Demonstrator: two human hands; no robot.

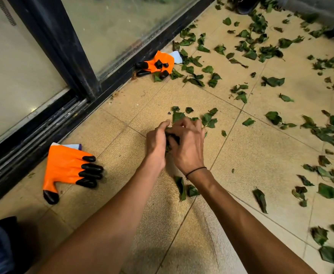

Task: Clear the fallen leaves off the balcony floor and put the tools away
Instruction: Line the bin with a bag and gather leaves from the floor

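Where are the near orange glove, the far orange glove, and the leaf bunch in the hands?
near orange glove [64, 167]: head view, on its orange palm.
far orange glove [159, 62]: head view, on its crumpled orange body.
leaf bunch [170, 138]: head view, on dark leaves between both hands.

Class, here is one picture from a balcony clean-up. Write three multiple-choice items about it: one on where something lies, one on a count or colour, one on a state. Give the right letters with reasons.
1. Where does the flat glove lie?
A. beside the door track
B. on a chair
C. in a bucket

2. How many orange gloves are on the floor?
A. one
B. two
C. four

3. What are the hands doing?
A. hanging idle
B. wearing the gloves
C. gathering leaves bare

Key: 1 A, it rests on the tiles next to the sliding door track. 2 B, a second crumpled glove lies farther along. 3 C, the left hand and right hand close on a leaf bunch, ungloved.
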